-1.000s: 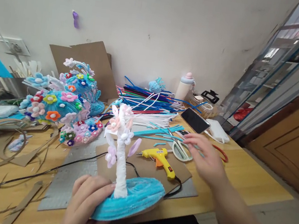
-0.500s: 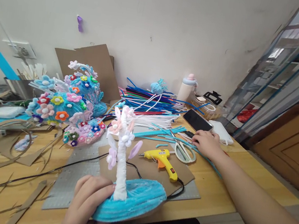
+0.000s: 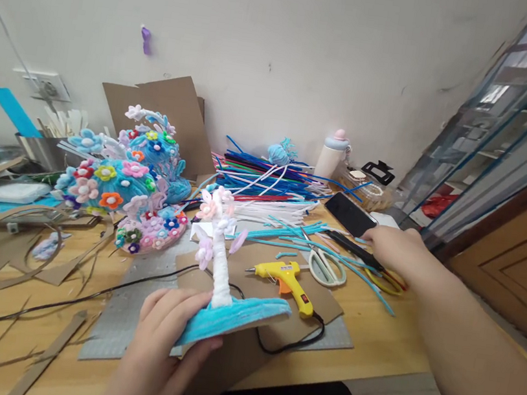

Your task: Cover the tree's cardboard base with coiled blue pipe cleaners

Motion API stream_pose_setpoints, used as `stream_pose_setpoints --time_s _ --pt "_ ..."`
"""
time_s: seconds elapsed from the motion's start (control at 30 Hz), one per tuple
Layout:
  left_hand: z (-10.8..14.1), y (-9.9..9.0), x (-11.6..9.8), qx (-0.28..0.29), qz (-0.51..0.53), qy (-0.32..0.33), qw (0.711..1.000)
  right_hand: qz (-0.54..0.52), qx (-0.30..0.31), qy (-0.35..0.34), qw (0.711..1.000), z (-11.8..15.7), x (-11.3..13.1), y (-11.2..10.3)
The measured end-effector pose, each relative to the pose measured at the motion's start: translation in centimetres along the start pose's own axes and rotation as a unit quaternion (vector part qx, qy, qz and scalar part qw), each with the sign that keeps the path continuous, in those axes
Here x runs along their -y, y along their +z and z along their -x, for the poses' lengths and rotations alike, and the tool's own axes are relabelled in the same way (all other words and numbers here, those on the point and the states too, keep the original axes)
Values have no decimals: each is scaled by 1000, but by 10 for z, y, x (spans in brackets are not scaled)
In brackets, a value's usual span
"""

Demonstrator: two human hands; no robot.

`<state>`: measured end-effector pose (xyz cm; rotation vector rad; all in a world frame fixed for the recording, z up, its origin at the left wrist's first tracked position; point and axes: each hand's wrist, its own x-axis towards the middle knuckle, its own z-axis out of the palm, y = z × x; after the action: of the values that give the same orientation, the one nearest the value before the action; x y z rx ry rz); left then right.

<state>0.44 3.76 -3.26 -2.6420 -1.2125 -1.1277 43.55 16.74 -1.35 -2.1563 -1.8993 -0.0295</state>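
Observation:
My left hand (image 3: 170,335) grips the edge of a blue fuzzy base (image 3: 237,317), thumb beneath and fingers on top. From the base rises a white wrapped stem (image 3: 222,273), with pink, white and lilac pipe-cleaner flowers (image 3: 216,207) at its upper end. The base is tilted, showing some of its underside. My right hand (image 3: 391,245) reaches over the table's right side, beside a black phone (image 3: 349,215) and over a white flat object (image 3: 384,220). Its fingers are mostly hidden, so any hold is unclear. Close by lies a black long-shaped tool (image 3: 354,249).
A yellow glue gun (image 3: 288,283) lies on cardboard, its black cord looping in front. Scissors (image 3: 327,267) and blue pipe cleaners (image 3: 282,236) lie behind it. Flower-covered blue pieces (image 3: 118,187) stand left. Pipe-cleaner bundles (image 3: 266,178) and a bottle (image 3: 331,155) stand by the wall.
My left hand has raised and tilted the blue base, so its underside shows. My right hand has moved right, off the black tool, toward the white flat object.

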Motion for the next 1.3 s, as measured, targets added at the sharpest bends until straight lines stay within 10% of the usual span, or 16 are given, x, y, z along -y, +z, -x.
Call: stream_pose_setpoints --time_s 0.23,0.37,0.43,0.73,1.3 --pt "-12 3 -5 4 19 -21 1000 -332 19 -99 938 98 77 -7" --pt "-18 4 -11 7 32 -34 999 -637 52 -199 743 148 138 -4" --pt "-19 5 -14 12 34 -39 999 -672 -10 -220 707 156 159 -6" --pt "-18 3 -20 10 56 -13 998 -668 57 -216 710 146 174 -1" --pt "-37 -8 -42 -40 184 -83 979 -603 -7 -253 757 158 184 0"
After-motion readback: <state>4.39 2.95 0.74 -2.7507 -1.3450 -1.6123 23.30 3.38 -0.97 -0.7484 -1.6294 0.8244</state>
